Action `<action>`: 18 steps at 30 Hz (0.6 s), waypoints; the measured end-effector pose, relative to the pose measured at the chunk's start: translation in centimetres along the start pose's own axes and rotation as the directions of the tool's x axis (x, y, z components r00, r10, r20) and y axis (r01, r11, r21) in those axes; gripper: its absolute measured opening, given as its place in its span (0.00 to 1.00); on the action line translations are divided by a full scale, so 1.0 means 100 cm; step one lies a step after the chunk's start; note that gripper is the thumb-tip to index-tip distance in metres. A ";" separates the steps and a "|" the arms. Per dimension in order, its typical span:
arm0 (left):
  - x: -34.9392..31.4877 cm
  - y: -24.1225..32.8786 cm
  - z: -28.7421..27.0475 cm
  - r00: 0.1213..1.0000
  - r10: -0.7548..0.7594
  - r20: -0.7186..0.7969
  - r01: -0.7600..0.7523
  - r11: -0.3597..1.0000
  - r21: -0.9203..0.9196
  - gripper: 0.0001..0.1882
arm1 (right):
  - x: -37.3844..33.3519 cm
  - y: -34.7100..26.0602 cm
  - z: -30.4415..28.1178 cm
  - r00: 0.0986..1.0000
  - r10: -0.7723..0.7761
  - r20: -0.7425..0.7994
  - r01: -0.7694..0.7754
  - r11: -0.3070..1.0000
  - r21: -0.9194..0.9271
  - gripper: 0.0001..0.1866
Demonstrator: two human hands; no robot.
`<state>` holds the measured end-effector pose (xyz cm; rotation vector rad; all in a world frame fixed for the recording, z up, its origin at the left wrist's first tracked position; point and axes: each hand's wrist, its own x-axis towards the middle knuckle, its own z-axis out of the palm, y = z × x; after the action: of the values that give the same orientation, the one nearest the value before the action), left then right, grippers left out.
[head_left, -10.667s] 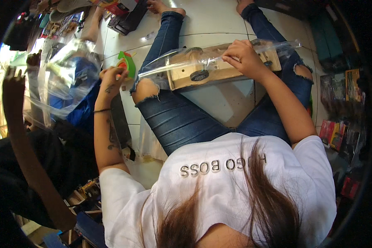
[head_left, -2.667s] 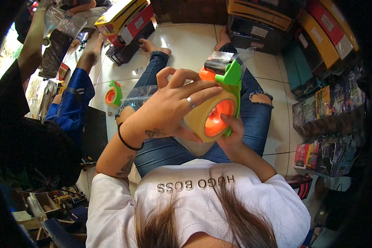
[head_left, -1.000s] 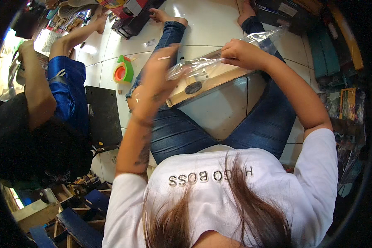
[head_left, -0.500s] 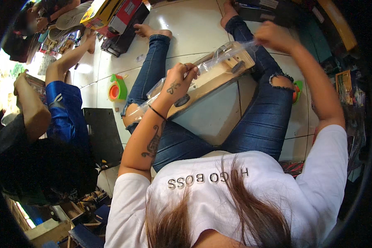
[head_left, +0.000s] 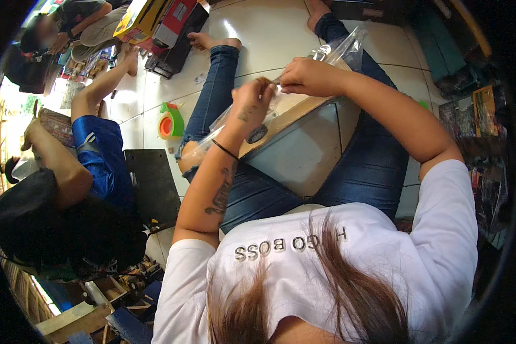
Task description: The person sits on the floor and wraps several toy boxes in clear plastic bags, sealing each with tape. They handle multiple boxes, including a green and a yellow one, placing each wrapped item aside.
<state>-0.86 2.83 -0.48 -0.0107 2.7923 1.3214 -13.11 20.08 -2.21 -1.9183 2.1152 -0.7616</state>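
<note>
A green and orange toy (head_left: 170, 120) lies on the floor (head_left: 263, 28), well apart to the left. The clear bag (head_left: 332, 51) holds a flat wooden board (head_left: 295, 112) and rests across the person's lap. The left hand (head_left: 251, 103) pinches the bag's film, fingers together on it. Just beside it, the right hand (head_left: 306, 77) is clamped on the same film.

What we cannot make out at the hands

The flat tan wooden board in its clear plastic bag (head_left: 286, 112) hides partly under our left hand (head_left: 251, 103) and right hand (head_left: 305, 76); whatever the fingertips pinch is too small to tell, and the bag's far end blurs near the dark rim.
</note>
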 end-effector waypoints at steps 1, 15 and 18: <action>-0.002 0.002 0.002 0.981 0.174 -0.090 -0.150 0.963 0.224 0.13 | 0.000 0.004 0.000 0.998 0.042 0.043 -0.045 0.996 0.072 0.13; 0.004 -0.020 0.006 0.987 0.129 0.100 -0.124 0.991 -0.055 0.13 | -0.011 -0.019 0.004 0.954 -0.257 -0.155 0.119 0.798 -0.590 0.14; -0.001 -0.008 0.013 1.000 0.031 0.003 -0.031 0.999 -0.012 0.13 | -0.010 -0.008 0.011 0.985 -0.111 -0.128 0.051 0.914 -0.402 0.08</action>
<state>-0.69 3.32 -1.89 0.0346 2.7926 1.3441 -11.73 20.80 -2.91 -2.2224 2.4494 -0.5318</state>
